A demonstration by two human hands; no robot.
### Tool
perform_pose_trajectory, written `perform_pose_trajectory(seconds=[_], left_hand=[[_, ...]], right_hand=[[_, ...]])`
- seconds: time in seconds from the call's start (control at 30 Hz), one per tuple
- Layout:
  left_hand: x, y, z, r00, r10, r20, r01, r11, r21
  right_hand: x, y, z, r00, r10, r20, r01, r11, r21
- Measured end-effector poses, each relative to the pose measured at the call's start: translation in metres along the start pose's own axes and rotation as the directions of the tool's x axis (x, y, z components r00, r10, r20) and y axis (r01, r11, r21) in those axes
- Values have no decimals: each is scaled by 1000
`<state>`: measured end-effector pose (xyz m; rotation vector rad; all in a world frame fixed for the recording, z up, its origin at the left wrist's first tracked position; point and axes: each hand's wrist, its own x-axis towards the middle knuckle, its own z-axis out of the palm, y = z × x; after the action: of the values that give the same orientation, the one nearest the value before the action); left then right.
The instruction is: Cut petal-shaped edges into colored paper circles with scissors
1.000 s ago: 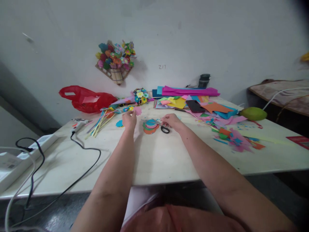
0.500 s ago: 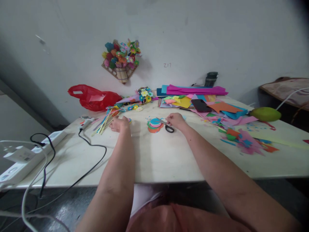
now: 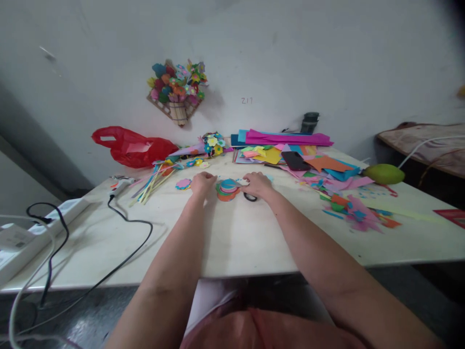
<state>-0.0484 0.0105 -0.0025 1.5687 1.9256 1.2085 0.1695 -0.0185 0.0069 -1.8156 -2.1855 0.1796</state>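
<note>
Round paper pieces in blue, pink, green and orange (image 3: 227, 196) lie in a small overlapping pile on the pale table (image 3: 232, 242). Just left of the pile is my left hand (image 3: 204, 184), its thumb and fingertips pinched together; anything between them is too small to make out. My right hand (image 3: 256, 183) rests at the pile's right side, over the scissors (image 3: 250, 197), whose black handle shows below the fingers and whose blades point onto the pile. Whether its fingers grip the scissors is unclear. A pink and blue scalloped disc (image 3: 183, 184) lies left of my left hand.
Paper strips (image 3: 150, 186), a glue gun (image 3: 122, 184) with its cable and a red bag (image 3: 136, 148) are at the left. Coloured sheets and scraps (image 3: 352, 208), a phone (image 3: 295, 160) and a green balloon-like object (image 3: 384, 173) lie at the right. A power strip (image 3: 43, 235) sits at the left edge.
My left hand has moved right, from beside the strips to the pile, uncovering the scalloped disc. My right hand has come closer over the scissors. The view has shifted slightly.
</note>
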Motion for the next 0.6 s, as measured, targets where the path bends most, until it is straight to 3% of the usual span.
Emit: perform_pose_trajectory(seconds=[0.07, 0.2, 0.6], left_hand=[[-5, 6, 8, 1000, 9, 23, -11, 996, 87], [-11, 12, 16, 996, 68, 56, -73, 992, 99], [-5, -2, 29, 979, 174, 110, -186, 976, 111]], right_hand=[[0, -2, 3, 1000, -22, 2, 22, 999, -33], [0, -4, 7, 998, -50, 25, 51, 997, -62], [2, -1, 9, 998, 57, -34, -59, 997, -56]])
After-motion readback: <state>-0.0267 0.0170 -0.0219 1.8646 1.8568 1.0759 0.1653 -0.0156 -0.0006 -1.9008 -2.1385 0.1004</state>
